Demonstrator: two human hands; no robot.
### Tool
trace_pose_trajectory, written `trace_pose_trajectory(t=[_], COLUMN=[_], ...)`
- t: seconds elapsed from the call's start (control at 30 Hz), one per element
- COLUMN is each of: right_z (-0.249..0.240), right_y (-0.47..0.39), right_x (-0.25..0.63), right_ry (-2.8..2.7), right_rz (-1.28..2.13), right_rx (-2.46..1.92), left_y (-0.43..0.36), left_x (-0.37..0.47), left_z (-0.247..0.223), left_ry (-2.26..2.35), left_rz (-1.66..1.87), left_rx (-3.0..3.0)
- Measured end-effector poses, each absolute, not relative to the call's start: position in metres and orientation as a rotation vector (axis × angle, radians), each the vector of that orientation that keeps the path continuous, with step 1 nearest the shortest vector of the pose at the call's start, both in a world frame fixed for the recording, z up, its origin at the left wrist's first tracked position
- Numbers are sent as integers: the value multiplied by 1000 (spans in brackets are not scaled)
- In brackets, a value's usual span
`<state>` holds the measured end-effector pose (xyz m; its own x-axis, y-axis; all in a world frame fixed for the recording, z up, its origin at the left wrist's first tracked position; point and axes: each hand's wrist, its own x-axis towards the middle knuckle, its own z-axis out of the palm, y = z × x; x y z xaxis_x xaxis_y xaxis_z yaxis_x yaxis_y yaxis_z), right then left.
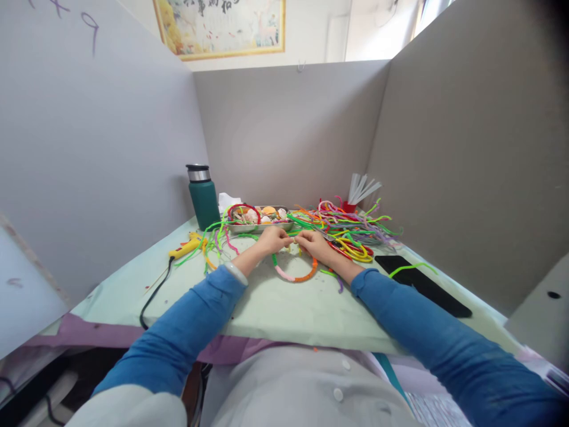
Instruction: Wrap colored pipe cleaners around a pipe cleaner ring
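Both my hands meet over the middle of the table, fingertips almost touching. Thumb and fingers of my left hand (272,239) pinch the upper left part of a pipe-cleaner ring (306,278) wound in green, pink and orange. Opposite it, my right hand (312,244) is closed in a pinch at the ring's upper right. A small pale bit shows between the fingertips, too small to make out. The top of the ring is partly hidden by my fingers; its lower curve hangs toward me. Short yellow ends show inside the ring.
Behind my hands stands a metal tray (242,228) of shells with a red ring. Loose pipe cleaners (351,222) heap at right, near glue sticks (362,190) in a red cup. A green bottle (204,201), a yellow glue gun (185,247) with cord, and a black phone (422,286) lie around.
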<state>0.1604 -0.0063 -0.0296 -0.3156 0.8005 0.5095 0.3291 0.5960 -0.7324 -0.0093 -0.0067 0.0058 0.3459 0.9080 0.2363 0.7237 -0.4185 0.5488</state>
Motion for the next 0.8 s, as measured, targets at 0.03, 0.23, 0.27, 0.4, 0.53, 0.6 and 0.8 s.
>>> trace_pose_trajectory(t=[0.03, 0.23, 0.27, 0.4, 0.53, 0.6, 0.8], right_z=[-30, -31, -31, -31, -31, -31, -30], right_y=[-7, -6, -6, -6, -5, -5, -6], right_x=[160, 160, 160, 160, 160, 160, 160], right_ry=[-1900, -1917, -1917, -1917, -1922, -1922, -1913], right_rz=[636, 639, 636, 622, 612, 606, 599], right_rx=[-910, -913, -913, -913, -913, -912, -908], left_y=[-6, -5, -6, -8, -11, -13, -15], left_x=[-10, -13, -13, -12, -11, -11, -11], left_z=[5, 2, 2, 4, 7, 8, 9], left_ry=[1419, 1332, 1325, 1331, 1351, 1351, 1346], left_rz=[727, 713, 717, 718, 713, 712, 749], left_rx=[2230, 2135, 2140, 2177, 2172, 2170, 2175])
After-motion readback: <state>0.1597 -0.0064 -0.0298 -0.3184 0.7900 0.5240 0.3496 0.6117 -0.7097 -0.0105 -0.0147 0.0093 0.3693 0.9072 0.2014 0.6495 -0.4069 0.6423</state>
